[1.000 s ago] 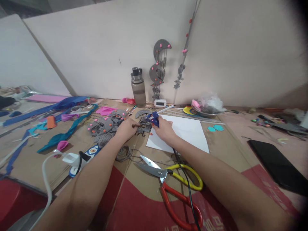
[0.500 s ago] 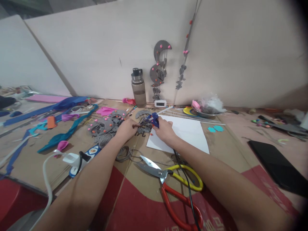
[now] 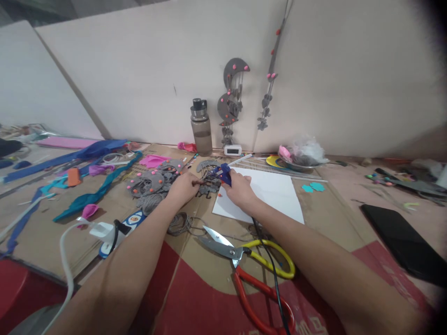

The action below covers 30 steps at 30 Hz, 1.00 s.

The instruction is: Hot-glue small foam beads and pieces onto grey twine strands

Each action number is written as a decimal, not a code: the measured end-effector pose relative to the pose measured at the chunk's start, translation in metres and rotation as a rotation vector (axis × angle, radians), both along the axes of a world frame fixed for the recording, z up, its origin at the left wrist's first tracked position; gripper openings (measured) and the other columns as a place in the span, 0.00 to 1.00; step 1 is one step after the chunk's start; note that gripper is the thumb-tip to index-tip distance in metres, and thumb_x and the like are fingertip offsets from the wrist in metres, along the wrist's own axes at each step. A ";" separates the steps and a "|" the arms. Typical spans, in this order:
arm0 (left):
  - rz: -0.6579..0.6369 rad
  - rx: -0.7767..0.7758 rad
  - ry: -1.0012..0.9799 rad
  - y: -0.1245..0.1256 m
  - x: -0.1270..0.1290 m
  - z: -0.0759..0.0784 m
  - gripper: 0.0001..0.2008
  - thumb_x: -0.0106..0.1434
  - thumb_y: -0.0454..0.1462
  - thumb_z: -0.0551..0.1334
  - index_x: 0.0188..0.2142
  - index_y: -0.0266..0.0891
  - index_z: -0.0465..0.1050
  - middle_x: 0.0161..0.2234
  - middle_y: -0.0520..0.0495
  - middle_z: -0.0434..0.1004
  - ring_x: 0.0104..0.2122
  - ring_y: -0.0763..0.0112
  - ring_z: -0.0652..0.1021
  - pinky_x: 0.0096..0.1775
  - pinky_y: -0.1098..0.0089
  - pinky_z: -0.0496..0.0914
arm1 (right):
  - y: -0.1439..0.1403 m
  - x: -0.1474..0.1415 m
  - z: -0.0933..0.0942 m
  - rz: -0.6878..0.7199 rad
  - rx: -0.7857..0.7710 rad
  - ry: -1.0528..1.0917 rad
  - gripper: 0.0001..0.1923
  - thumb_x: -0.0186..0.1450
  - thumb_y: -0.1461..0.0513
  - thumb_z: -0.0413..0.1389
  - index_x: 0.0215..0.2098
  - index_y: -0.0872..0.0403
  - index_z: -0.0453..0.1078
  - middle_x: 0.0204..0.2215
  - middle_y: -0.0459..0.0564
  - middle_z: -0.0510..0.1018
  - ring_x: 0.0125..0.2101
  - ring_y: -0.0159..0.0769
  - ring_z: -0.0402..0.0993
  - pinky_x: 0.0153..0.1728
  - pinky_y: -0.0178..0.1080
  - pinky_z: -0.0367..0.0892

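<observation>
My right hand (image 3: 240,190) is wrapped round a blue hot glue gun (image 3: 223,173). A white glue stick (image 3: 240,160) sticks out of its back, and a black cord (image 3: 270,260) trails down from it. The gun's nose points left, over small grey felt pieces (image 3: 209,188). Facing it, my left hand (image 3: 185,187) has its fingertips pinched together at the edge of those pieces; what they grip is too small to tell. Left of that hand lie grey felt crescents (image 3: 153,179) with pink and orange dots, beside a ball of grey yarn (image 3: 152,202).
Large scissors (image 3: 232,252) with yellow and red handles lie open in front of me. A white sheet (image 3: 275,193) is under my right hand. A bottle (image 3: 201,130) and small clock (image 3: 233,150) stand at the wall. A phone (image 3: 401,242) lies right, a power strip (image 3: 134,219) left.
Both hands and the glue gun stay almost in place. The hanging grey strand on the wall has swung slightly to the right.
</observation>
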<state>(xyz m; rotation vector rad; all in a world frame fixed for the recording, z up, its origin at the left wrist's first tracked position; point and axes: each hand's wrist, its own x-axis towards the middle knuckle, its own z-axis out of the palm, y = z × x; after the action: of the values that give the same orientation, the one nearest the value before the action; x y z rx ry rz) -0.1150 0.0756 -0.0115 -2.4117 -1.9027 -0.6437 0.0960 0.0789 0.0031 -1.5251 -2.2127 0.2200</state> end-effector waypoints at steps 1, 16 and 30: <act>0.008 -0.004 0.000 0.000 0.000 0.000 0.16 0.55 0.32 0.55 0.38 0.43 0.79 0.38 0.50 0.79 0.41 0.68 0.75 0.46 0.71 0.68 | 0.000 0.000 0.000 -0.007 0.001 0.005 0.12 0.63 0.59 0.49 0.44 0.56 0.61 0.38 0.56 0.75 0.41 0.45 0.68 0.42 0.43 0.51; 0.061 -0.069 0.087 -0.007 0.007 0.012 0.17 0.57 0.35 0.54 0.41 0.46 0.78 0.42 0.50 0.79 0.42 0.68 0.76 0.46 0.73 0.68 | 0.000 0.003 -0.004 -0.003 -0.010 0.097 0.15 0.64 0.59 0.49 0.47 0.56 0.59 0.41 0.56 0.73 0.43 0.42 0.68 0.42 0.40 0.56; -0.003 -0.070 0.119 -0.006 0.005 0.014 0.17 0.56 0.34 0.55 0.41 0.47 0.78 0.40 0.48 0.78 0.41 0.66 0.75 0.46 0.71 0.67 | -0.004 0.002 -0.001 0.017 -0.020 0.027 0.15 0.64 0.58 0.48 0.48 0.55 0.60 0.40 0.55 0.74 0.40 0.43 0.69 0.40 0.40 0.57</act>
<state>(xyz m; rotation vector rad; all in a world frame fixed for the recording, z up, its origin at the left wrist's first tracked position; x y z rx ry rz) -0.1097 0.0697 0.0023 -2.4344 -1.9059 -0.4299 0.0977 0.0746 0.0024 -1.5057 -2.2094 0.2674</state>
